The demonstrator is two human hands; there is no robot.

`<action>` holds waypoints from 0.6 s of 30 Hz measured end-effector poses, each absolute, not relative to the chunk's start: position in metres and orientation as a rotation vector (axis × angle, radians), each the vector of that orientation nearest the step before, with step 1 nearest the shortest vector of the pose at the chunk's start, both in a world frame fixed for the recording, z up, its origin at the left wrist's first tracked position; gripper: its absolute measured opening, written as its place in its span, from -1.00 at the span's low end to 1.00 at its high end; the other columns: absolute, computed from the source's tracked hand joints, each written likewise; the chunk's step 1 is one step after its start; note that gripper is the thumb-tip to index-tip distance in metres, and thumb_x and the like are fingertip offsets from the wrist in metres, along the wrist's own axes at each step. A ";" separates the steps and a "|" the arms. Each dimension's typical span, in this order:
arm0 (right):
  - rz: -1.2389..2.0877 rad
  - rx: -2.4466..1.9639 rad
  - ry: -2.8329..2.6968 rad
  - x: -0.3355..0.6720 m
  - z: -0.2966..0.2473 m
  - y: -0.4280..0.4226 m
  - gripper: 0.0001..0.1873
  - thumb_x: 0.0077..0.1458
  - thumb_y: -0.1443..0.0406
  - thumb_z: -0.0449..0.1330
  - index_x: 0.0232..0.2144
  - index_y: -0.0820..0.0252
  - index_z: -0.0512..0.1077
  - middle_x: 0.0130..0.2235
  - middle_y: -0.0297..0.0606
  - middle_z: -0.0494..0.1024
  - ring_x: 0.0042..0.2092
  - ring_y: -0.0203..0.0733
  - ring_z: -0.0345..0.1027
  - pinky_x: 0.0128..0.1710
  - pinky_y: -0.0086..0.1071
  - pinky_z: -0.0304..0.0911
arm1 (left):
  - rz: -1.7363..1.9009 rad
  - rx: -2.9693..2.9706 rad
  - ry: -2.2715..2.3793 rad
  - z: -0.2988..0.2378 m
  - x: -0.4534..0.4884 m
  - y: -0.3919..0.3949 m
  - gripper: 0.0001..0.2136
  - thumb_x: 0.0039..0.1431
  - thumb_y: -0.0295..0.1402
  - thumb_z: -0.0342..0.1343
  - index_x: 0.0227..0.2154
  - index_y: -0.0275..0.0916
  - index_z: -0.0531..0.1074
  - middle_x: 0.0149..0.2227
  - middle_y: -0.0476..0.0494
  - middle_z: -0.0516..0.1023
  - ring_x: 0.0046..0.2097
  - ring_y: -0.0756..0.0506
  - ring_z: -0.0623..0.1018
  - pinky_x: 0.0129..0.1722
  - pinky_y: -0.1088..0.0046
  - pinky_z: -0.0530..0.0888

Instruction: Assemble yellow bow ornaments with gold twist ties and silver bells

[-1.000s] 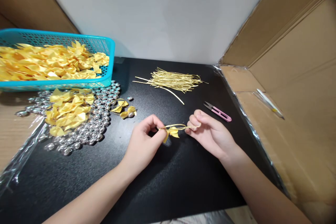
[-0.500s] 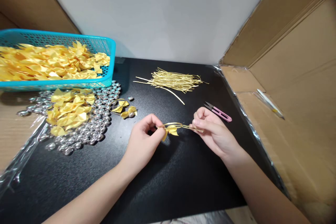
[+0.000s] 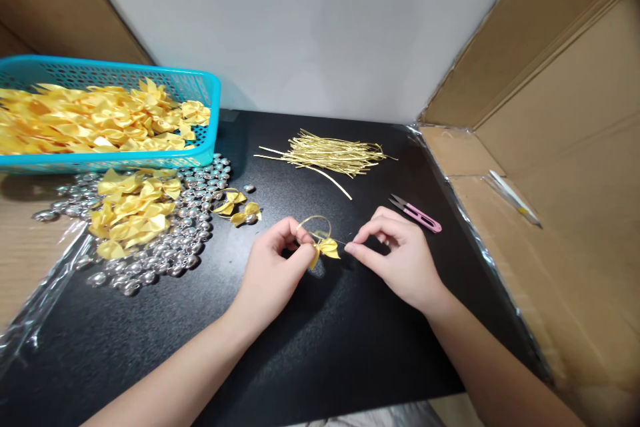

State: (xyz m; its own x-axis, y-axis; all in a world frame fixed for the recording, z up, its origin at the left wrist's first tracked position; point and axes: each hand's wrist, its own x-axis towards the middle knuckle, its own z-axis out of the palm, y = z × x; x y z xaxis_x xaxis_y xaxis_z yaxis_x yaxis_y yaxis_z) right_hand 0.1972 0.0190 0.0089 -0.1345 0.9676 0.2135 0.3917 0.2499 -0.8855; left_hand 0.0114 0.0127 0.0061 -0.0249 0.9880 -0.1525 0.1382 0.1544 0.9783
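Observation:
My left hand (image 3: pixel 283 253) is pinched closed on a yellow ribbon bow (image 3: pixel 329 247), its tails pointing right and down. A loop of gold cord (image 3: pixel 320 217) arches up from the bow beside my fingertips. My right hand (image 3: pixel 393 253) is closed in a pinch just right of the bow. Between its fingertips and the bow runs a thin strand (image 3: pixel 341 242), too fine and blurred to tell whether it is cord or thread. Pink-handled thread snips (image 3: pixel 423 217) lie behind my right hand. Left of my left hand are finished-looking bows with cord (image 3: pixel 246 215).
A pile of gold cords (image 3: pixel 335 153) lies at the back. To the left, a blue basket (image 3: pixel 215 120) holds many yellow bows, with more bows (image 3: pixel 133 213) and silver beads (image 3: pixel 175 267) in front. A white cutter (image 3: pixel 515 199) lies on cardboard at right.
The gold cord stretched between my hands now stands as a loop over the bow. My right hand has let those cord ends go, moved left and pinched a thin strand.

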 end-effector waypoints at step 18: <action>0.344 -1.142 -2.090 0.188 0.008 0.008 -0.90 0.08 0.37 0.27 -0.31 0.20 0.58 -0.42 -0.27 0.45 -0.33 -0.17 0.25 -0.26 -0.21 0.10 | 0.925 1.603 1.330 0.005 0.013 0.005 -0.92 0.04 -0.43 0.07 -0.53 -0.21 0.33 -0.51 0.04 0.47 -0.42 -0.02 0.42 -0.33 0.43 0.33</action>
State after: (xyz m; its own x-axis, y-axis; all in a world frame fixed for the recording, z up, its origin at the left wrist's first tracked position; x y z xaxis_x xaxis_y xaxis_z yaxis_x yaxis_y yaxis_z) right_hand 0.1880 0.0081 0.0082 -0.3494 0.8139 0.4643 0.6221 0.5720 -0.5346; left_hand 0.0128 0.0054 0.0049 0.1665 0.9856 0.0281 0.3693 -0.0887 0.9251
